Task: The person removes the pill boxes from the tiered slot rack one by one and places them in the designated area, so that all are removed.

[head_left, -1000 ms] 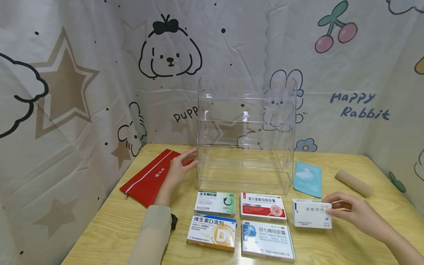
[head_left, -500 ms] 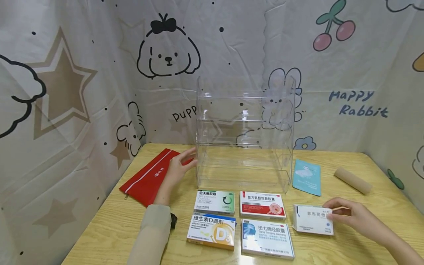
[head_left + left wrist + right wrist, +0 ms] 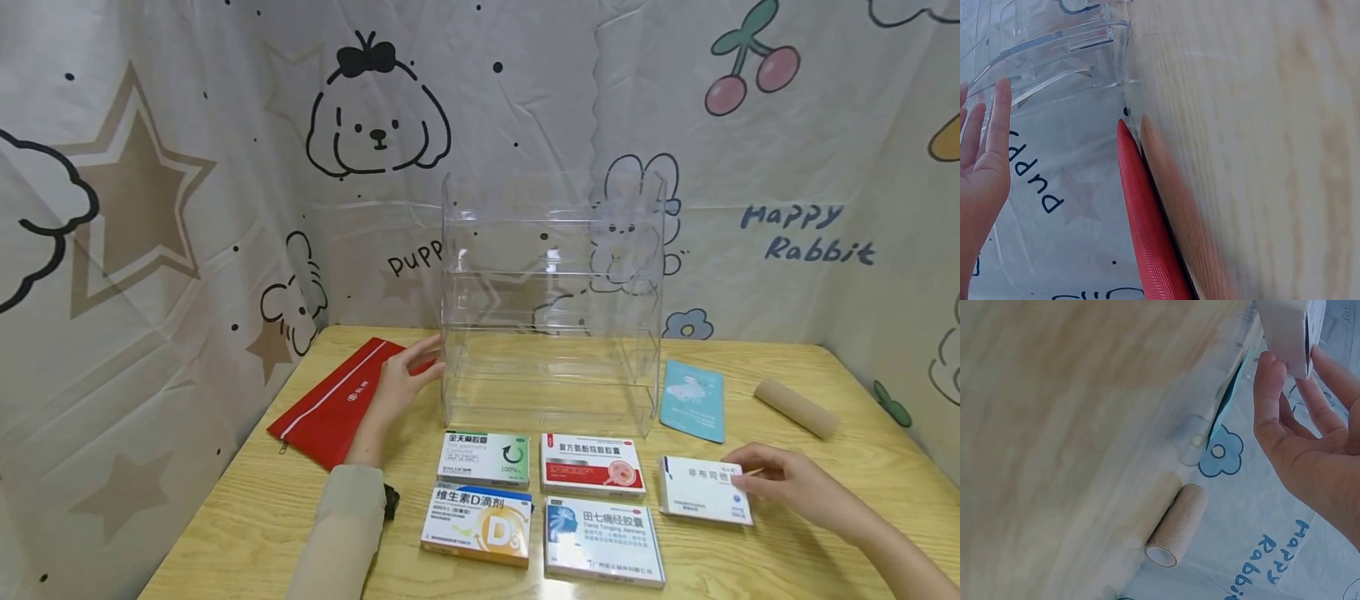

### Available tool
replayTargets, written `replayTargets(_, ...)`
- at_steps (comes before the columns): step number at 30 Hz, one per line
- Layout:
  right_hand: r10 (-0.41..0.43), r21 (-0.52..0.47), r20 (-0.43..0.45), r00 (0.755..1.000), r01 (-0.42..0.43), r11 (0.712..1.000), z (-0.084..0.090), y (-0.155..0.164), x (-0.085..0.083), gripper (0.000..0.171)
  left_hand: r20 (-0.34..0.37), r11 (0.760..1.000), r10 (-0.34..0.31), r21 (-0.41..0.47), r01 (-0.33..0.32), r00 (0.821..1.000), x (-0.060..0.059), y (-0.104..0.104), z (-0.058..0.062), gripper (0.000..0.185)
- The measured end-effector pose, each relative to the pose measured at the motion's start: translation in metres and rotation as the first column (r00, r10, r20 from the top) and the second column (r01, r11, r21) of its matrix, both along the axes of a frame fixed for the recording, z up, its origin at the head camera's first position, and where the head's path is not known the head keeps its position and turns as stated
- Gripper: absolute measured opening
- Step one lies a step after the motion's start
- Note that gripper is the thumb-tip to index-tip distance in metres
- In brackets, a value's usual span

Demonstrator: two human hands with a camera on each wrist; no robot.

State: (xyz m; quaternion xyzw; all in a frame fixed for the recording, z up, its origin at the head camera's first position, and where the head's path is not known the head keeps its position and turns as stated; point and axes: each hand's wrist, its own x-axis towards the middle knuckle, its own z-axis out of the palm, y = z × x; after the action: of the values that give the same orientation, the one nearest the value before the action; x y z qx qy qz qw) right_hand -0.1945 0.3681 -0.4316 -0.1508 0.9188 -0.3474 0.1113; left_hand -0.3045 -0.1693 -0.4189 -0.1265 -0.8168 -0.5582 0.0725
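- At 9 o'clock on the table (image 3: pixel 247 533), red pouch (image 3: pixel 333 406) is lying flat; left hand (image 3: pixel 401 379) is resting over its edge w/ fingers straight, released, tips touching clear rack (image 3: pixel 551 304) at 12.
- At 6, four med boxes (image 3: pixel 542 504) are sitting in a 2x2 block.
- At 3, right hand (image 3: pixel 783 487) is pinching white box (image 3: pixel 703 501), box lying on table, thumb & fingers on its end; teal packet (image 3: pixel 693 400) & beige roll (image 3: pixel 797 408) are lying behind.

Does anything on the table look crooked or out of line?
Only the white box: it sits apart from the four neatly gridded boxes, slightly skewed, with the right hand pinching its end. Nothing looks spilled or damaged.
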Motion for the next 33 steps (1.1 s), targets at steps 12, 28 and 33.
replayTargets(12,0.057,-0.009,0.014,0.998,-0.057,0.998,-0.006,0.000,-0.008,0.031,0.011,1.000,-0.010,0.007,0.009,1.000,0.005,-0.001,0.004,0.053)
replayTargets(28,0.107,0.038,-0.026,0.994,-0.106,0.994,-0.008,-0.002,-0.011,0.030,0.002,1.000,-0.011,0.012,0.011,1.000,0.000,0.002,0.000,0.053)
replayTargets(33,0.061,0.037,-0.039,0.997,-0.059,0.998,-0.006,-0.004,-0.010,0.032,0.016,1.000,-0.007,0.016,0.007,1.000,0.000,0.001,0.000,0.053)
